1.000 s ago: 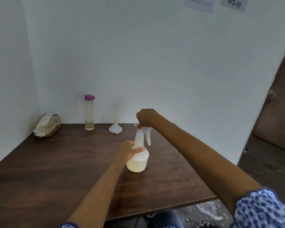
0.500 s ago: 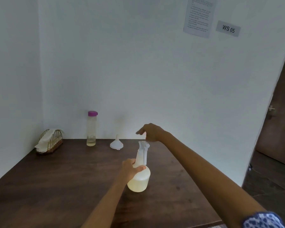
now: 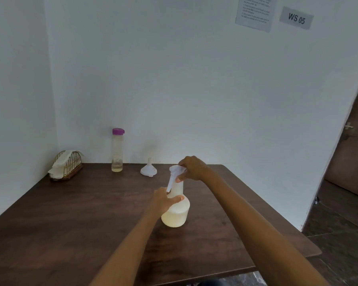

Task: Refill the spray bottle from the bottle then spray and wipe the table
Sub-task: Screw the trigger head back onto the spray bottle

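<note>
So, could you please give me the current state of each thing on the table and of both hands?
spray bottle: upright, holds pale liquid
spray head: on the bottle
left hand: grips the bottle's neck
right hand: grips the spray head
bottle: upright, capped, nearly empty
funnel: upside down
cloth: in the basket

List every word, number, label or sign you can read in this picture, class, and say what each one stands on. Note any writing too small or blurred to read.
"WS 05": on the grey sign stuck to the wall, top right.
Printed sheet on the wall, left of that sign: several lines of text, too small and blurred to read.
Spray bottle, purple-capped bottle, funnel: no readable lettering shows.
</note>
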